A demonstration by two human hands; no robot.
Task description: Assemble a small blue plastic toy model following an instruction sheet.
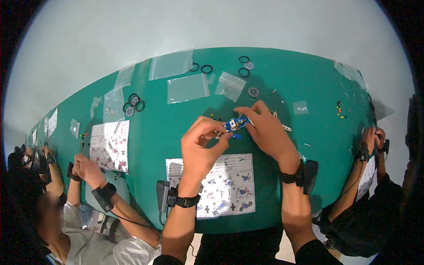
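A small half-built toy model (235, 124) of blue, white and dark parts is held up over the table, between my two hands. My left hand (201, 143) pinches its left side between thumb and fingers. Curled around the right end is my right hand (268, 132), its thumb and fingertips on the parts. Just under the model a blue piece (236, 137) shows by my left fingertips; whether it is joined on cannot be seen. Below my hands lies a printed instruction sheet (229, 190) with pictures of motorbike builds, partly covered by my left forearm.
Beyond my hands lie a grey wheel (253, 92), black tyre rings (206, 69) and clear plastic bags (187, 88). A light perforated strip (286, 128) is right of my right hand. Co-workers sit on both sides; one's hands (88, 170) are by another sheet (110, 145).
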